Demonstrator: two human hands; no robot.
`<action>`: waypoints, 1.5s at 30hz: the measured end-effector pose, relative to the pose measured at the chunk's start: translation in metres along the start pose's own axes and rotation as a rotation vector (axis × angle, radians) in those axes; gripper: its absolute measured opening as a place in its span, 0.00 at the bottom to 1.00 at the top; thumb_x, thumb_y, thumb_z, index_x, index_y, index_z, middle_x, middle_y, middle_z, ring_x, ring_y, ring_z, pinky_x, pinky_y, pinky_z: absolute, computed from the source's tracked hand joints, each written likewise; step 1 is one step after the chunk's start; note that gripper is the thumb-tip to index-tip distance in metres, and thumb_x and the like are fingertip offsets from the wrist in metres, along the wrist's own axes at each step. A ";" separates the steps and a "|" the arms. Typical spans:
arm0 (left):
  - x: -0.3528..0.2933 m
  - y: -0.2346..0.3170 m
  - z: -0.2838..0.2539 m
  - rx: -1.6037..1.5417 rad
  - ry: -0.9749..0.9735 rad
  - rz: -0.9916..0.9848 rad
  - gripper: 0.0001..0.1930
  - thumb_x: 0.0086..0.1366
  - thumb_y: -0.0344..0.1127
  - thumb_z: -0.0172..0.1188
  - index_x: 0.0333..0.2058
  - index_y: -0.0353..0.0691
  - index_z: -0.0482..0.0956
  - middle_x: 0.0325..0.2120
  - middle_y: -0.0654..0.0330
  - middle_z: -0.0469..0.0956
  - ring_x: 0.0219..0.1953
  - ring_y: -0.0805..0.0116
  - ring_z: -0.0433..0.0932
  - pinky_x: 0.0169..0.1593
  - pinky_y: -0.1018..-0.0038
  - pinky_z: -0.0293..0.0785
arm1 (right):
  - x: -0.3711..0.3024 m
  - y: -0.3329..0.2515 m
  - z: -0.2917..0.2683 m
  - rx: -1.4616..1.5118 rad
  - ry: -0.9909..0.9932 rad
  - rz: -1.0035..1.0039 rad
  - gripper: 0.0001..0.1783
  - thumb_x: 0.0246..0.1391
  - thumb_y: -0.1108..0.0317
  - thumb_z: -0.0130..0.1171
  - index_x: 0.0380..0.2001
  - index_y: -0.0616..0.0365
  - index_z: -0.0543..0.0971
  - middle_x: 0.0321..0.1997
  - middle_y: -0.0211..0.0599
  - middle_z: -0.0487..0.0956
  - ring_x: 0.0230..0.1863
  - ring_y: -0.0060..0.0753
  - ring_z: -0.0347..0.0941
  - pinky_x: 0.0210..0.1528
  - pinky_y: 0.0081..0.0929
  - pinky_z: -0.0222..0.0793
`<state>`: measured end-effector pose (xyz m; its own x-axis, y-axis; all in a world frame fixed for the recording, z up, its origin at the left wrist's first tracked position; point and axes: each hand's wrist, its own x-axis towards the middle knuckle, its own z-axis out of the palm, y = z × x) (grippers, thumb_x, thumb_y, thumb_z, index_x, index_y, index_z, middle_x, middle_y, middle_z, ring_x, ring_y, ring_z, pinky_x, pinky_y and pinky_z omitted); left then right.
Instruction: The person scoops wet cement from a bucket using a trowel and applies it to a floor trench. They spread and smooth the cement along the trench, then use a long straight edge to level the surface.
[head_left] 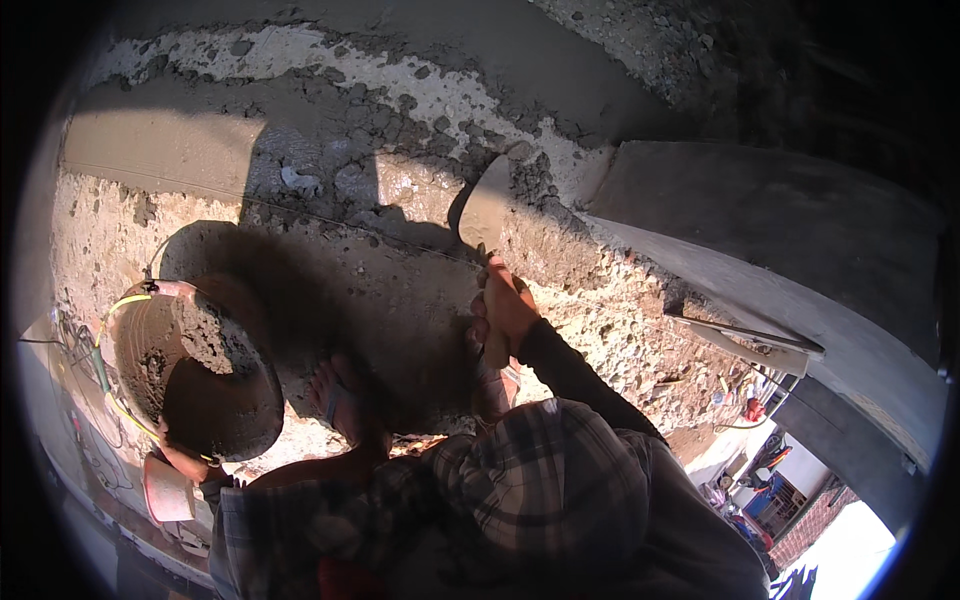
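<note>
My right hand (508, 305) is closed around the handle of a trowel (487, 208). Its pale, rounded blade lies against rough wet mortar (420, 150) along the strip ahead of me. At the left, my left hand (186, 462) grips the near edge of a round bucket (222, 425), where a yellow-green handle meets the rim. The bucket is tilted, and grey mortar (205, 340) clings to its inside. Whether my fingers hold the rim or the handle is hard to see.
A taut string (330, 220) runs along the mortar's near edge. Smoothed mortar (160, 150) lies at the far left. A grey wall block (760, 190) bounds the right side. My feet (340, 400) stand on rough ground, and a pinkish container (168, 492) sits beside the bucket.
</note>
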<state>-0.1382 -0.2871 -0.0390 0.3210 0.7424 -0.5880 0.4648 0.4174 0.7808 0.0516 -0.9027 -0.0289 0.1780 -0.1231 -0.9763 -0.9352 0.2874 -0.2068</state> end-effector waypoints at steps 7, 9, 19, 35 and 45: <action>-0.016 0.001 0.017 0.192 0.117 0.160 0.22 0.67 0.43 0.52 0.49 0.31 0.83 0.51 0.53 0.80 0.51 0.60 0.78 0.58 0.66 0.72 | 0.060 -0.029 0.118 -1.061 -0.472 -0.857 0.30 0.67 0.40 0.47 0.44 0.60 0.76 0.27 0.48 0.79 0.31 0.49 0.79 0.42 0.46 0.76; 0.011 -0.011 -0.029 0.127 0.018 0.206 0.23 0.69 0.42 0.50 0.51 0.30 0.81 0.51 0.52 0.80 0.51 0.58 0.78 0.59 0.63 0.72 | 0.058 -0.041 0.115 -1.298 -0.245 -0.887 0.31 0.67 0.41 0.47 0.48 0.61 0.77 0.35 0.57 0.81 0.41 0.57 0.80 0.49 0.48 0.76; -0.020 -0.006 -0.004 0.068 -0.141 0.341 0.25 0.68 0.45 0.54 0.55 0.30 0.78 0.53 0.52 0.78 0.54 0.58 0.77 0.61 0.63 0.70 | 0.015 0.016 -0.186 -1.255 0.484 -0.566 0.38 0.69 0.35 0.35 0.38 0.64 0.76 0.30 0.64 0.78 0.37 0.69 0.78 0.40 0.55 0.72; -0.039 -0.022 0.022 0.008 0.110 0.318 0.17 0.67 0.39 0.56 0.47 0.31 0.79 0.45 0.57 0.79 0.50 0.65 0.76 0.59 0.69 0.69 | 0.015 -0.091 0.105 -1.736 0.055 -0.973 0.23 0.69 0.51 0.46 0.51 0.60 0.74 0.42 0.59 0.82 0.41 0.66 0.80 0.46 0.56 0.75; -0.038 -0.018 0.011 0.064 0.183 0.343 0.20 0.68 0.41 0.58 0.50 0.30 0.80 0.50 0.57 0.79 0.54 0.66 0.75 0.62 0.69 0.66 | -0.006 -0.075 0.001 -1.427 0.255 -1.110 0.21 0.70 0.52 0.46 0.46 0.62 0.72 0.22 0.61 0.78 0.26 0.69 0.77 0.28 0.57 0.71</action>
<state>-0.1496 -0.3285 -0.0332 0.3171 0.9165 -0.2439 0.4082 0.1002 0.9074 0.1210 -0.9225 -0.0072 0.9099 0.1653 -0.3805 0.0294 -0.9405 -0.3384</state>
